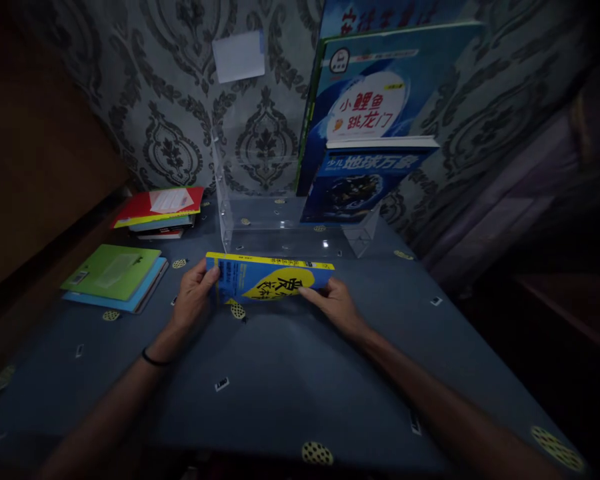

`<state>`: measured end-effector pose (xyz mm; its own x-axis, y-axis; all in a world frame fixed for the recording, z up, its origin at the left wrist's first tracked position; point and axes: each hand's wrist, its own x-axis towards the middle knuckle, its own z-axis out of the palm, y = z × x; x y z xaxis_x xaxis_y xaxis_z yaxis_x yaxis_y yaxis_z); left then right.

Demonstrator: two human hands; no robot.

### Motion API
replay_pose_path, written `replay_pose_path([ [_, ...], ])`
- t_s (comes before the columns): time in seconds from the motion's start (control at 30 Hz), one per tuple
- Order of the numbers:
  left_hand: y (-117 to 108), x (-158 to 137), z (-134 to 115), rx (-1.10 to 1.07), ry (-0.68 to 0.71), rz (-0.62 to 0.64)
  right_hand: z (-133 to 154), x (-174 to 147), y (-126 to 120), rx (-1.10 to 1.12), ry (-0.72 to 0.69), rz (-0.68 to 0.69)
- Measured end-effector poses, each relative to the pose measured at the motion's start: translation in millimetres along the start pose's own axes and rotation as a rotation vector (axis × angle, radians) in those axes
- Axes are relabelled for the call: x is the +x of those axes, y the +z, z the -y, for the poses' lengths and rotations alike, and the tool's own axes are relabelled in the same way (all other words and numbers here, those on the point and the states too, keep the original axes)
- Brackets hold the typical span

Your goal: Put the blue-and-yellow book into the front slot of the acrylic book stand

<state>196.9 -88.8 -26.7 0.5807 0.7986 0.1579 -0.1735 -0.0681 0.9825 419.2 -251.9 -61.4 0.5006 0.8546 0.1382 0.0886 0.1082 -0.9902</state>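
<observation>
The left hand (194, 293) and right hand (339, 307) grip level, thumbs (211, 275) turned inward, forearms (425, 387) slanting toward each other.

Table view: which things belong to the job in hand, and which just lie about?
Belonging: left hand, right hand, blue-and-yellow book; likely clear stand, upright books, green-topped stack, red-topped stack.
Seemingly incidental: white paper on the wall, tablecloth.

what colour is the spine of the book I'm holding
The spine is mostly yellow, seen best in the head view.
</observation>
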Motion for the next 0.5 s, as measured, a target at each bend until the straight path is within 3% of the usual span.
replay_pose_path([
  [0.17, 24, -7, -2, -0.236, -0.075, -0.168, -5, -1, -7, 0.138, 0.121, 0.074],
  [0.3, 31, -14, 8, -0.37, -0.234, -0.246, -3, -1, -7, 0.297, 0.213, 0.086],
  [0.4, 27, -19, 13, -0.388, -0.388, -0.223, -3, 0, -9, 0.377, 0.263, 0.059],
  [0.5, 15, -19, 9, -0.359, -0.48, -0.071, -3, 1, -15, 0.397, 0.325, 0.076],
])
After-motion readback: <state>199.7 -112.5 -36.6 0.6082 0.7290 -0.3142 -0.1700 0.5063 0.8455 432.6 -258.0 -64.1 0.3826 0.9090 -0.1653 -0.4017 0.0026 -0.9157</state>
